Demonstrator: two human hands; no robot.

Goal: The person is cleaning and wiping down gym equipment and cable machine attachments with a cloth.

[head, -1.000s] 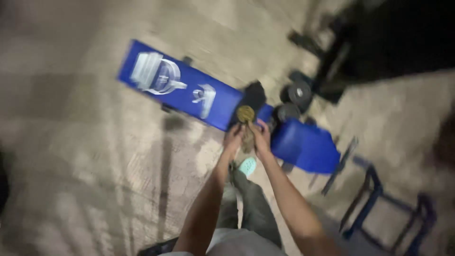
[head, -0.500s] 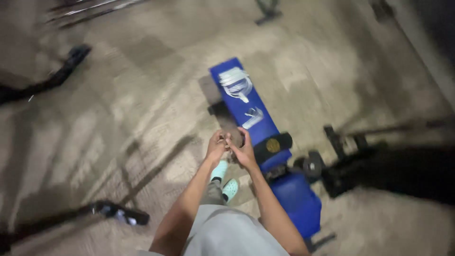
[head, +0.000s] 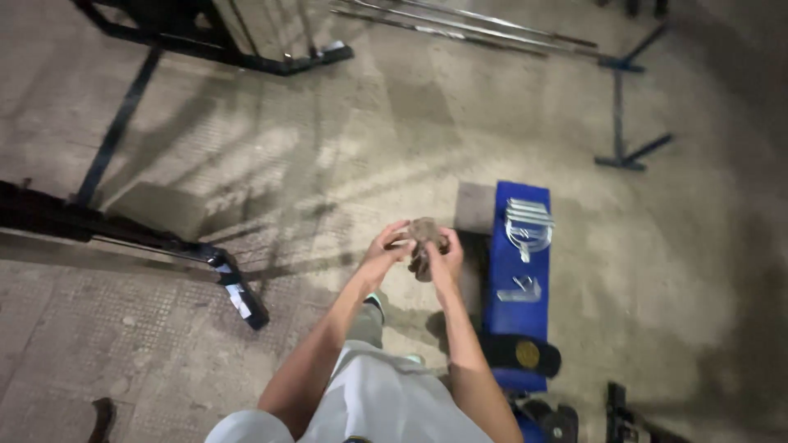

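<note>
Since the earlier view, both hands have drifted left off the blue bench point(head: 517, 279), and now the left hand point(head: 384, 250) and right hand point(head: 445, 253) close their fingers on a brown crumpled rag point(head: 423, 236), likely soft, light, graspable anywhere.

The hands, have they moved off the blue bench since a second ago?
Yes. The hands, clasped on a brownish lump, now sit left of the blue bench, over bare floor; earlier they overlapped it.
</note>
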